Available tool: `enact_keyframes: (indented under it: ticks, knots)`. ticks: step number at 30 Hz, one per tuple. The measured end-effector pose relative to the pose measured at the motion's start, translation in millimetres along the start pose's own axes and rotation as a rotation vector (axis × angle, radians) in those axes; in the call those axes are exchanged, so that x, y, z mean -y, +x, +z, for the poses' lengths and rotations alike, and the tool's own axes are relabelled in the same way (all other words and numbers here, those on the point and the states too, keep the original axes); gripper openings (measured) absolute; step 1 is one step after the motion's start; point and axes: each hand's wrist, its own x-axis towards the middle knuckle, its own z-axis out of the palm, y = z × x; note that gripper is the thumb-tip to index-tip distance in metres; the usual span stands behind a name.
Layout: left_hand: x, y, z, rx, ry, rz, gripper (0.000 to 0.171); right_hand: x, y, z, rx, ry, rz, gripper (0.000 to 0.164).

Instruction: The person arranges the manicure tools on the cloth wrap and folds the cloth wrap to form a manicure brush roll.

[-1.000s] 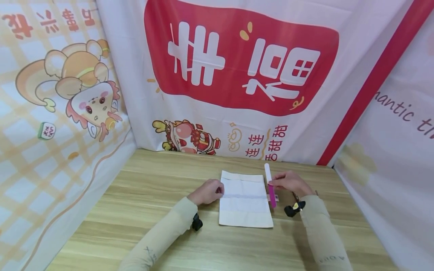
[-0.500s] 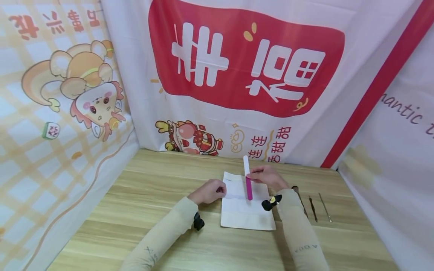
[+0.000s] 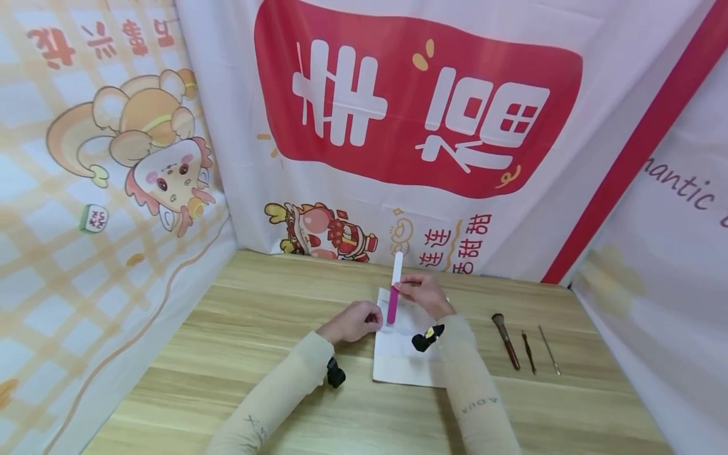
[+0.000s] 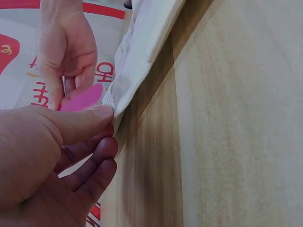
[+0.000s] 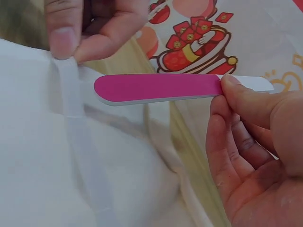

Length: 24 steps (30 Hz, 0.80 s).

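Note:
My right hand [image 3: 423, 296] pinches a nail file [image 3: 393, 304], pink on one half and white on the other, near its middle between thumb and fingers. In the right wrist view the file's pink end [image 5: 151, 88] points toward the left hand, above the cloth and apart from it. At the left edge of a white cloth [image 3: 406, 365] on the table, my left hand [image 3: 355, 321] pinches a white elastic band [image 5: 90, 161] that runs across the cloth. The band's end [image 4: 109, 98] sits under the left thumb in the left wrist view. The right forearm hides part of the cloth.
Right of the cloth lie a brush [image 3: 506, 341] with a dark handle, a thin dark tool [image 3: 529, 352] and a slim metal tool [image 3: 550, 351]. Printed fabric [image 3: 421, 120] hangs behind the wooden table [image 3: 273, 284] and along both sides.
My right hand has carried the nail file leftward from the cloth's right edge to near my left hand. The brush and two thin tools have come into view. The left hand keeps its place.

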Motion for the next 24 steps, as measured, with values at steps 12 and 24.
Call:
enact_keyframes:
  ticks: [12, 24]
  knots:
    - [-2.9, -2.6, 1.7, -0.017, -0.001, -0.003, 0.01, -20, -3, 13, 0.025, -0.028, 0.036, 0.02]
    - [-5.7, -4.2, 1.3, -0.036, 0.011, 0.01, 0.009, -18, -17, 8, 0.107, -0.172, 0.121, 0.017]
